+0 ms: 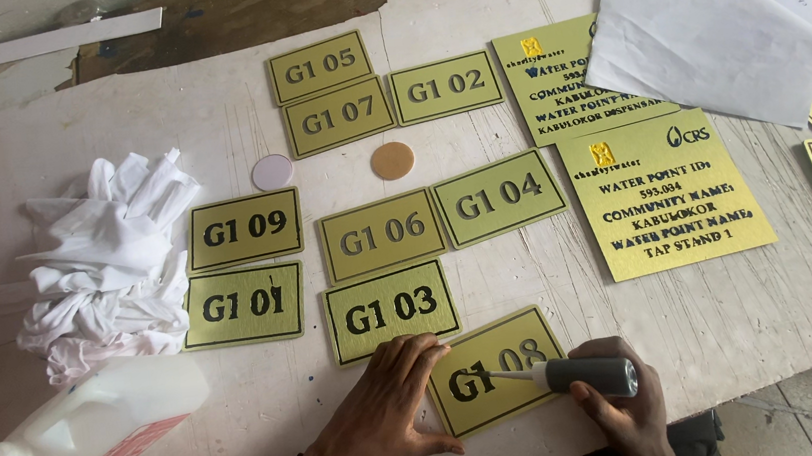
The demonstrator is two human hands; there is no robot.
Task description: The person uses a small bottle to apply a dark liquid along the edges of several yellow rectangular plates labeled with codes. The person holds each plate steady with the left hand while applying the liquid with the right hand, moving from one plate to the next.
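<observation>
Filling in the engraved characters of a gold plate (pixel 497 369) is the work in hand. The plate is pinned at the table's (pixel 738 324) near edge by the left hand (pixel 385 406), fingers spread flat on its left corner. A grey pen-like tool (pixel 582 375) is gripped in the closed fingers of the right hand (pixel 627 416), its tip touching the first characters. Those look dark; the later ones look fainter, so this plate is judged partly done. Eight similar plates (pixel 390 310) lie beyond, with a white rag (pixel 108 259) and a bottle (pixel 95 422) at the left.
</observation>
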